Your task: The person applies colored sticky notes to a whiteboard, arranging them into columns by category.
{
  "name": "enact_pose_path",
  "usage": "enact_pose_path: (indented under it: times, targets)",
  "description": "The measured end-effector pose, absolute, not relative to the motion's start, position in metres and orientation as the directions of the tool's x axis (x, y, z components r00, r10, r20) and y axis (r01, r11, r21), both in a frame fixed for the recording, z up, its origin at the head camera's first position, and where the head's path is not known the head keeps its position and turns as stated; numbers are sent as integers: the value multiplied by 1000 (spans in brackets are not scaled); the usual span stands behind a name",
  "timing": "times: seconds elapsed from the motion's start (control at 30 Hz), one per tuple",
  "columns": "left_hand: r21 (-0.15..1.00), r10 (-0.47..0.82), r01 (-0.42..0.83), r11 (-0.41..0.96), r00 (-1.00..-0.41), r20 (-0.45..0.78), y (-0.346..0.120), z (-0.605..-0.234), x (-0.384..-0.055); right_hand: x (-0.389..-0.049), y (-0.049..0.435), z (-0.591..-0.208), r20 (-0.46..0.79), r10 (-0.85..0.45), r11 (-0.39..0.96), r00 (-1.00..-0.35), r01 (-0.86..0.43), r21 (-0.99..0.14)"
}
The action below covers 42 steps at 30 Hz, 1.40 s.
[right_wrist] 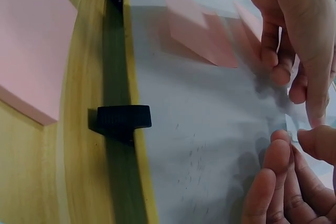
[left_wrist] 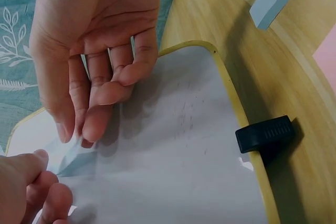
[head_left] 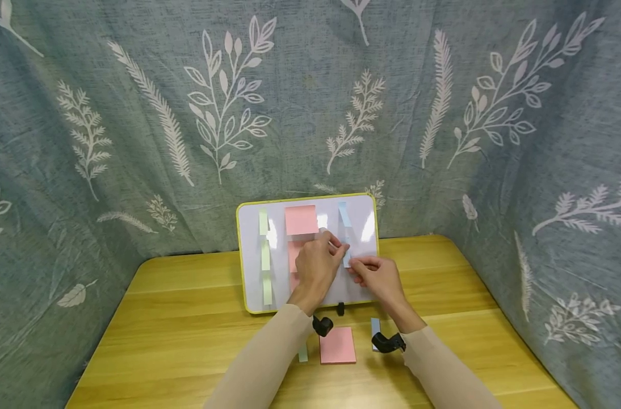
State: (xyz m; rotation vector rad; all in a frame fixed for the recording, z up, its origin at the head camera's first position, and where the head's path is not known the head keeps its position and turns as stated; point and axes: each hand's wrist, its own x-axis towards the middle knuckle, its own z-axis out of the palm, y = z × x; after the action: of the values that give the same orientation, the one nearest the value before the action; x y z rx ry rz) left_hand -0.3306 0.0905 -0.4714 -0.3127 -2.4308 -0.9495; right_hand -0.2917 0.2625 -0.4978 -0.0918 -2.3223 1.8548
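A whiteboard with a yellow rim stands tilted back on the table. Low in its right column, a pale blue sticky strip lies against the surface between my hands. Thumb and fingertips of my left hand pinch it at its upper part. Further down the strip, my right hand pinches its edge between thumb and forefinger. Another blue strip sticks above. Pink sticky notes run down the middle column, partly hidden by my left hand. Three green strips line the left side.
On the wooden table before the board lie a pink note pad, a blue strip pad and a partly covered green pad. Black feet hold the board's lower edge. A patterned curtain hangs close behind.
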Motion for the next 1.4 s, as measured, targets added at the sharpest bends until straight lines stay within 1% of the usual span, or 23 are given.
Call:
enact_pose_path:
  times: [0.17, 0.3, 0.5, 0.73, 0.93, 1.17, 1.27, 1.4]
  targets:
    - [546, 62, 389, 742, -851, 521, 85, -468, -323, -290, 264, -500, 102, 145, 232, -984, -66, -971]
    - [538, 108, 423, 729, -847, 520, 80, -466, -313, -285, 267, -503, 123, 136, 254, -983, -85, -964]
    - [536, 183, 476, 698, -841, 509, 72, -469, -296, -272, 275, -507, 159, 113, 345, -981, -111, -932]
    - [548, 292, 565, 617, -811, 507, 63, -476, -276, -254, 285, -510, 197, 73, 490, -978, -137, -861]
    - [562, 336, 554, 614, -828, 449, 54, -485, -262, -240, 292, -510, 248, 9, 589, -969, -195, -784]
    - [602, 397, 529, 598, -848, 351, 46, -503, -253, -224, 303, -515, 281, -77, 655, -957, -261, -709]
    - [610, 428, 531, 588, -844, 323, 44, -510, -249, -218, 307, -520, 282, -123, 678, -952, -288, -676]
    - [609, 468, 555, 567, -825, 316, 43, -517, -245, -212, 312, -526, 272, -176, 692, -946, -315, -650]
